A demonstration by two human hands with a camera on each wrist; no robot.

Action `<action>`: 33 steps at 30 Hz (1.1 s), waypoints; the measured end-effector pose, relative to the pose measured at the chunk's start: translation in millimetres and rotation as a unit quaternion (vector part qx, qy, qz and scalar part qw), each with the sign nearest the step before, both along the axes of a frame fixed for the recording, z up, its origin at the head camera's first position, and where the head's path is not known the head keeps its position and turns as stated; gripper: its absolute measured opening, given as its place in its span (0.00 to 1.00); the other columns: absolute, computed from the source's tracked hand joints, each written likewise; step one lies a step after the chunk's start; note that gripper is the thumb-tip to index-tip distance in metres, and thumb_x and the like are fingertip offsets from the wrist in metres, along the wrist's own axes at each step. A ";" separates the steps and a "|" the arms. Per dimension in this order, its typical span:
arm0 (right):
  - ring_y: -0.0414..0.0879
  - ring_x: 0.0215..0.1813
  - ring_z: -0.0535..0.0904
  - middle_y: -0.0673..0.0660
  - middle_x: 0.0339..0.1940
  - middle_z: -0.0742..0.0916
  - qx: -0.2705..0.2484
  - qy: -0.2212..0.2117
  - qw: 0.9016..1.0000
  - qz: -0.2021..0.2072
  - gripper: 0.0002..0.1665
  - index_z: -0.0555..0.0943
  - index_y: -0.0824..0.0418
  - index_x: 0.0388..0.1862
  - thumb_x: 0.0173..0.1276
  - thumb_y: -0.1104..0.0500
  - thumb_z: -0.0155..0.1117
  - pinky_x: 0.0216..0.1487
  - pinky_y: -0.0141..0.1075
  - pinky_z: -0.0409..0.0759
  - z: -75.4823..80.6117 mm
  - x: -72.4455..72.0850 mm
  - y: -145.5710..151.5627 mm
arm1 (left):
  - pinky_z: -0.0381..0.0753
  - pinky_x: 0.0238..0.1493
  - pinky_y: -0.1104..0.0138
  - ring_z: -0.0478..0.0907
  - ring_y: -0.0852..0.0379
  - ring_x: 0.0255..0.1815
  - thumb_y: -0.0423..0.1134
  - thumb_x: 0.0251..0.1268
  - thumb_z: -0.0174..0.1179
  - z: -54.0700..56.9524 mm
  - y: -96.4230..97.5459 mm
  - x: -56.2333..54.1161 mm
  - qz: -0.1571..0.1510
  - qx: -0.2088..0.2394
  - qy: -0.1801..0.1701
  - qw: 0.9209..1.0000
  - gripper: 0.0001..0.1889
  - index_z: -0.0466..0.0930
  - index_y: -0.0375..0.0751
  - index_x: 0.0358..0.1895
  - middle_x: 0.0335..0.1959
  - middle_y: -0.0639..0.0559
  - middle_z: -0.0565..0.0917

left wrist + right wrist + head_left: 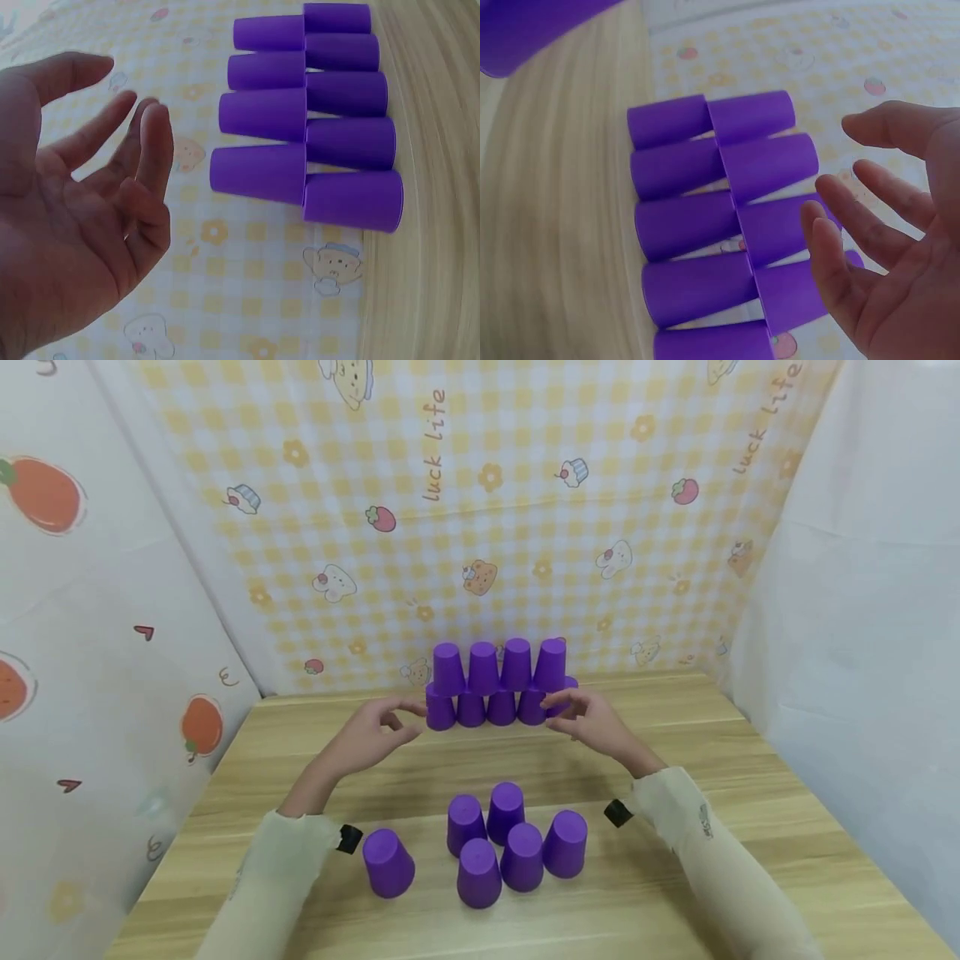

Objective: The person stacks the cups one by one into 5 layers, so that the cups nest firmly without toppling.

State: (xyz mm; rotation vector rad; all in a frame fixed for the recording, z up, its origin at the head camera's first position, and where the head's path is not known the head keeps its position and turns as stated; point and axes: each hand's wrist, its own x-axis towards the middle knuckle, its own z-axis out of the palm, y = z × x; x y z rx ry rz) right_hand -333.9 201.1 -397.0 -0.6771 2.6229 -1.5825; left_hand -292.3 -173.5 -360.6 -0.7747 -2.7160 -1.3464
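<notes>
Purple cups stand upside down in two tiers at the back of the table: a lower row [471, 710] of several cups and an upper row [483, 668] straddling its gaps. My left hand [378, 731] hovers by the left end of the stack, fingers loosely bent, holding nothing. At the other end my right hand [588, 722] hangs in front of the last lower cups and partly hides them; it too is empty. Both wrist views show relaxed fingers with no cup between them, beside the upper row [262, 112] and the lower row [686, 225].
Nearer the front, several inverted purple cups [478, 872] stand in a loose cluster between the forearms. One more cup [388, 862] is apart on the left, close to the left sleeve. A patterned cloth [480, 527] hangs right behind the stack, above the wooden table [300, 731].
</notes>
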 end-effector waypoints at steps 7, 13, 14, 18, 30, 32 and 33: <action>0.51 0.45 0.83 0.57 0.50 0.86 0.018 -0.014 0.999 0.030 0.18 0.83 0.60 0.53 0.65 0.59 0.71 0.37 0.41 0.82 -8.5 13.3 -3.8 | 0.81 0.39 0.60 0.81 0.54 0.43 0.39 0.71 0.61 -9.7 -19.5 10.7 -0.085 -0.035 -0.012 0.996 0.16 0.79 0.44 0.59 0.56 0.46 0.82; 0.53 0.46 0.85 0.64 0.52 0.86 0.023 -0.017 0.994 0.104 0.20 0.82 0.65 0.55 0.64 0.61 0.71 0.43 0.41 0.84 -11.1 19.1 -10.7 | 0.78 0.41 0.61 0.80 0.47 0.50 0.42 0.69 0.63 -17.2 -25.4 20.1 -0.165 -0.071 -0.062 0.982 0.20 0.77 0.46 0.62 0.57 0.50 0.81; 0.53 0.46 0.85 0.65 0.52 0.85 0.025 -0.019 0.993 0.117 0.21 0.82 0.65 0.55 0.64 0.61 0.71 0.43 0.41 0.84 -11.2 19.8 -12.1 | 0.79 0.40 0.62 0.79 0.45 0.50 0.43 0.68 0.65 -18.6 -26.1 21.6 -0.176 -0.075 -0.070 0.979 0.22 0.77 0.46 0.63 0.57 0.50 0.81; 0.52 0.44 0.85 0.67 0.51 0.85 0.043 -0.022 0.986 0.157 0.22 0.81 0.66 0.55 0.63 0.64 0.71 0.43 0.42 0.83 -13.9 21.9 -17.0 | 0.79 0.40 0.62 0.79 0.44 0.52 0.46 0.61 0.70 -22.7 -28.6 25.5 -0.201 -0.089 -0.095 0.971 0.27 0.77 0.48 0.63 0.58 0.52 0.81; 0.55 0.49 0.83 0.57 0.51 0.87 0.078 -0.063 0.969 0.227 0.27 0.80 0.66 0.57 0.60 0.59 0.75 0.45 0.43 0.82 -25.0 25.9 -24.5 | 0.78 0.42 0.56 0.77 0.43 0.54 0.48 0.49 0.77 -35.0 -47.1 26.1 -0.276 -0.097 -0.150 0.944 0.38 0.74 0.53 0.67 0.59 0.56 0.81; 0.53 0.50 0.83 0.54 0.52 0.87 0.089 -0.066 0.966 0.234 0.27 0.80 0.65 0.58 0.60 0.57 0.75 0.45 0.43 0.81 -24.9 26.7 -25.6 | 0.77 0.43 0.54 0.75 0.41 0.56 0.47 0.47 0.78 -38.6 -49.5 26.9 -0.285 -0.106 -0.170 0.937 0.40 0.73 0.53 0.68 0.61 0.55 0.80; 0.52 0.50 0.83 0.53 0.52 0.86 0.094 -0.068 0.964 0.237 0.28 0.81 0.65 0.58 0.60 0.57 0.75 0.45 0.43 0.81 -24.6 27.0 -26.3 | 0.77 0.44 0.53 0.75 0.41 0.57 0.46 0.45 0.79 -40.4 -50.0 27.5 -0.286 -0.112 -0.179 0.935 0.41 0.73 0.51 0.69 0.61 0.55 0.80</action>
